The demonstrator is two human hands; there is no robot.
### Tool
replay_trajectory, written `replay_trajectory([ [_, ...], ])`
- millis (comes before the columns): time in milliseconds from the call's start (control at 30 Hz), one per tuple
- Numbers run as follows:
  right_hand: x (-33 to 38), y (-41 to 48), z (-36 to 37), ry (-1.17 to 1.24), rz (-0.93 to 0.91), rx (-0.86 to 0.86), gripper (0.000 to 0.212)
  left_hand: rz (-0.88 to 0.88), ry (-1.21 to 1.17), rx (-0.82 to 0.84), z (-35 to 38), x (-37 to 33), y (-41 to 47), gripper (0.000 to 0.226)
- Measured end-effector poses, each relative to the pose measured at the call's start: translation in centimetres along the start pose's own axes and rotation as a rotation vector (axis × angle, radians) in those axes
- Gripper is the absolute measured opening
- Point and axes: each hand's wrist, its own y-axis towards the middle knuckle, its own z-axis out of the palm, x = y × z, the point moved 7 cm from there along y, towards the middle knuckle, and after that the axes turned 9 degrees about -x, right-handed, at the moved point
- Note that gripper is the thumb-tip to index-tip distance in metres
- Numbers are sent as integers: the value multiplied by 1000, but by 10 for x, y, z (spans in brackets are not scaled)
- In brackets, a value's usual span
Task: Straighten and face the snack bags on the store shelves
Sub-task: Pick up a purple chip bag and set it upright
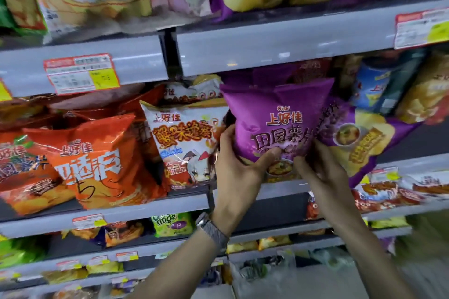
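Purple bag: upright on the middle shelf, front facing out, between both hands.
Left hand: grips the bag's lower left edge, thumb on the front.
Right hand: grips the lower right corner, thumb on the front.
Neighbours: white bag just left; second purple bag tilted, touching on the right.

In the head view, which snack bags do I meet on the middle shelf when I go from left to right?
Orange-red bag → orange bag → white bag → upright purple bag → tilted purple bag.
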Motion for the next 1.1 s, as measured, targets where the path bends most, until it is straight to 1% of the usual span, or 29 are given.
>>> replay_trajectory([
  [100, -7, 21, -1, -29, -14, 25, 63, -41, -3, 1, 17, 9, 12, 75],
  [200, -14, 33, 8, -39, -39, 53, 62, -76, 25, 9, 21, 20, 19, 74],
  [333, -30, 36, 20, -19, -6, 116, 60, -106, 105, 9, 16, 32, 20, 71],
  [467, -35, 37, 25, -8, 45, 175, 59, -98, 177, 0, 10, 33, 17, 68],
  [567, -33, 36, 25, -45, 45, 172, 60, -77, 287, 14, 5, 25, 10, 65],
  [633, -30, 34, 24, -81, 39, 166, 58, -43, 360, 34, 0, 21, 6, 63],
  [767, -23, 29, 22, -189, 0, 148, 50, 11, 483, 89, -18, 27, -5, 75],
  [833, -19, 23, 18, -276, -37, 139, 50, 45, 545, 94, -30, 24, -14, 75],
  [900, -16, 18, 14, -361, -44, 128, 51, 105, 611, 143, -39, 19, -23, 69],
  [1000, -11, 6, 6, -497, -29, 109, 57, 143, 731, 265, -45, 20, -34, 60],
  [1100, -3, -7, 2, -627, -68, 128, 56, 175, 815, 382, -44, 23, -43, 52],
])
